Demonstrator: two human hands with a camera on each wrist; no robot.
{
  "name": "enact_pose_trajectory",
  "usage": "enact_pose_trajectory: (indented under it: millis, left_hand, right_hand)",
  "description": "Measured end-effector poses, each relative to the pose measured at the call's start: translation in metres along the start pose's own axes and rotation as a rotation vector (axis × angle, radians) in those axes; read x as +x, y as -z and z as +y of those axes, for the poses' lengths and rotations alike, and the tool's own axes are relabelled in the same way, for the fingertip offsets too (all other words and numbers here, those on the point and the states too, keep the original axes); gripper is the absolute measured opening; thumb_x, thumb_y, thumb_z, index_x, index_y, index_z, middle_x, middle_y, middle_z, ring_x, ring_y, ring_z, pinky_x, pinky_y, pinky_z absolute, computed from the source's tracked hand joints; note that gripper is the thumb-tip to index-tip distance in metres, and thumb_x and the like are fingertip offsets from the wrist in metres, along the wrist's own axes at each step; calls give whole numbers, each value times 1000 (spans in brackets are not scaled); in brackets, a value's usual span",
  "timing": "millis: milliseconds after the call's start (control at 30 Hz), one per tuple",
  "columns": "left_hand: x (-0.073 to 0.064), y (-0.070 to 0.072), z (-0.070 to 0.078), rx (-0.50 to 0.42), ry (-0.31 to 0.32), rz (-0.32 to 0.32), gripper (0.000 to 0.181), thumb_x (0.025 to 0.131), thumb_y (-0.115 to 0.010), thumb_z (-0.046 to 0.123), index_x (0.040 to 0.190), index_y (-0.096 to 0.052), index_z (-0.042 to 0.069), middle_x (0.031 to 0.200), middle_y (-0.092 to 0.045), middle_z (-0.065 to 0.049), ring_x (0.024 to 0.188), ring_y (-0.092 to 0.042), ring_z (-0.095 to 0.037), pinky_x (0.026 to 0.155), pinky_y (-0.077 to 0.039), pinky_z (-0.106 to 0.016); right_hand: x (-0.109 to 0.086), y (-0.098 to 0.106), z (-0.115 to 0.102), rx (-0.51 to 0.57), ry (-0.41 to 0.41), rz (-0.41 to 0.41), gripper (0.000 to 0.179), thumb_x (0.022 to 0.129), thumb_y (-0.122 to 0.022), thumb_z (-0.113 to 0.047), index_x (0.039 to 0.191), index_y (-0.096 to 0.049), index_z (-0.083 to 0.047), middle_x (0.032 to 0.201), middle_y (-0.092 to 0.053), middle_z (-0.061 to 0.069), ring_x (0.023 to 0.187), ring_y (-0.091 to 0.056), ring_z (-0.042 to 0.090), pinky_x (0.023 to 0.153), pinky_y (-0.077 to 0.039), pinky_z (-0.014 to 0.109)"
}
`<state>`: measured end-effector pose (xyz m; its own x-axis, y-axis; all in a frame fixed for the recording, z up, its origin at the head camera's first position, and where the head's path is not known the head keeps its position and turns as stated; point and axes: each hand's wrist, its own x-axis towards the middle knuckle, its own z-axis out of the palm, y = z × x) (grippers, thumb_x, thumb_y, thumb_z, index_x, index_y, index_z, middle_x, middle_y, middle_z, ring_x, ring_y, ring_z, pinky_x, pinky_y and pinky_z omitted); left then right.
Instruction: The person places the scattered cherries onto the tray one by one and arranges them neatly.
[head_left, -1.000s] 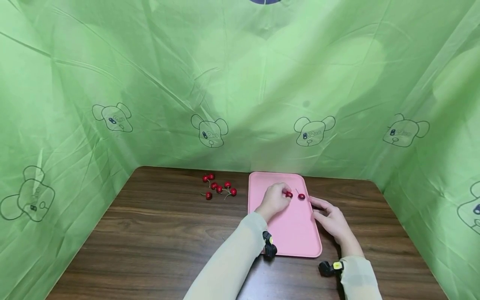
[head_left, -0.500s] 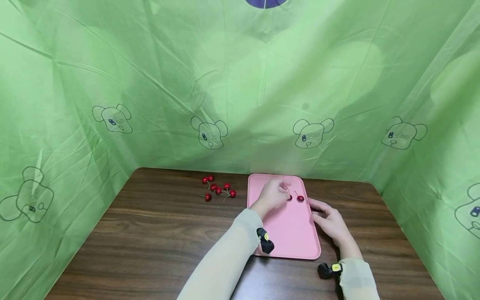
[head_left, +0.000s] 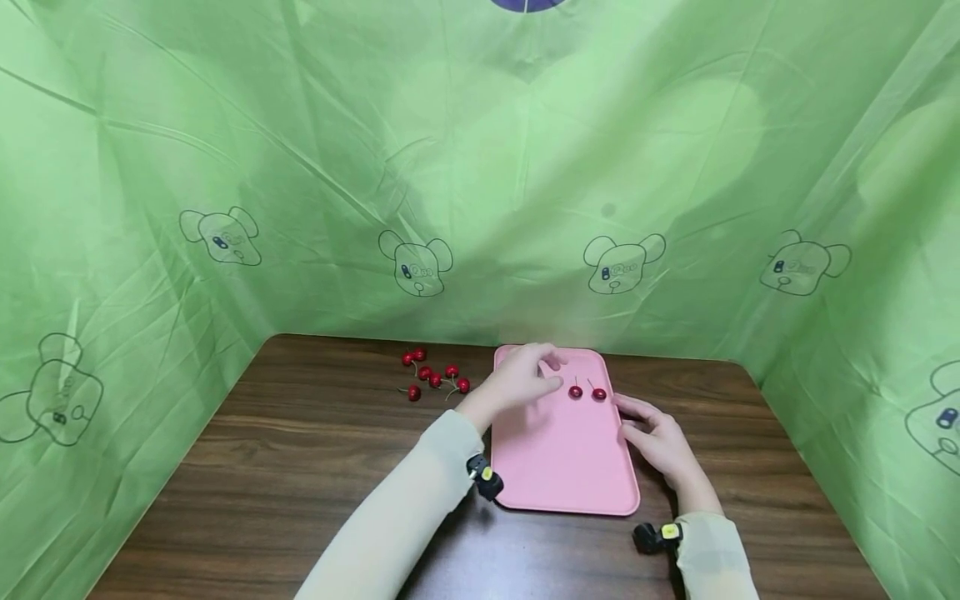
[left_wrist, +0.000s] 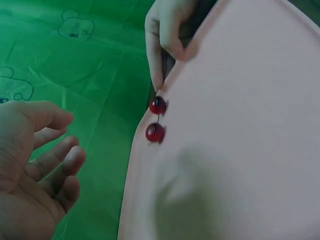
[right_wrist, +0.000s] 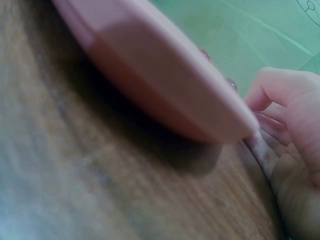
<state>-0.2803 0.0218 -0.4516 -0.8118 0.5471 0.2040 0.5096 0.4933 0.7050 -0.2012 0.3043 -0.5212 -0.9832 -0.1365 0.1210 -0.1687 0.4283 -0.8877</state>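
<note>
My left hand (head_left: 516, 380) hovers over the left part of the pink tray (head_left: 564, 477), fingers loosely bent and nothing between them. Two red cherries with stems lie side by side on the tray's right part, the left cherry (head_left: 575, 392) and the right cherry (head_left: 599, 395). In the left wrist view, the left hand (left_wrist: 35, 172) is apart from both cherries. With its fingertips, my right hand (head_left: 663, 446) touches the tray's right edge. The right wrist view has that hand (right_wrist: 295, 130) against the rim, its lower fingers partly hidden.
Several more cherries (head_left: 435, 380) lie loose on the brown wooden table (head_left: 315, 450), left of the tray. A green curtain (head_left: 510, 167) printed with bear faces stands behind the table and at both sides.
My left hand has let go of the left cherry, which now lies beside the other on the tray. The hand has moved away to the left. My right hand stays at the edge.
</note>
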Motion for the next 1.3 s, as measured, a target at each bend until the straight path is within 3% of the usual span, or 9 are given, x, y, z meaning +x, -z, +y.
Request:
enact_pose_trajectory:
  millis: [300, 633, 833, 1100, 1300]
  left_hand:
    - [-55, 21, -22, 34, -40, -15, 32, 93, -71, 23, 124, -67, 16, 115, -71, -3, 81, -63, -9, 76, -52, -24]
    - [-108, 43, -42, 59, -43, 4, 35, 92, -73, 23, 126, -65, 17, 113, -68, -1, 79, -62, -6, 71, -52, -24]
    - [-136, 48, -50, 32, 9, -10, 52, 88, -79, 28, 134, -58, 19, 114, -69, -1, 80, -63, -10, 65, -51, -25]
    - [-168, 48, -49, 75, -9, 8, 62, 81, -85, 33, 133, -56, 20, 116, -64, -2, 84, -63, -14, 72, -50, -24]
    - [-187, 41, -56, 73, 24, 25, 79, 72, -90, 44, 138, -49, 25, 114, -63, 1, 90, -59, -12, 82, -49, -28]
  right_hand:
    - [3, -1, 24, 4, -20, 11, 51, 95, -69, -7, 144, -56, -6, 144, -58, 19, 121, -64, 34, 87, -50, 12]
    - [5, 2, 23, -9, -43, 15, 50, 94, -66, -1, 143, -55, 0, 143, -57, 24, 121, -61, 43, 85, -49, 11]
    - [5, -1, 21, -9, -28, 9, 50, 95, -67, -7, 144, -56, -6, 144, -58, 18, 122, -63, 35, 88, -49, 11]
    - [6, -1, 24, 2, -13, 18, 50, 95, -68, -6, 143, -57, -7, 144, -59, 17, 122, -63, 37, 88, -49, 12]
    - [5, -2, 21, 4, -25, 13, 50, 94, -67, -3, 143, -56, -4, 145, -57, 20, 123, -61, 40, 87, -49, 11]
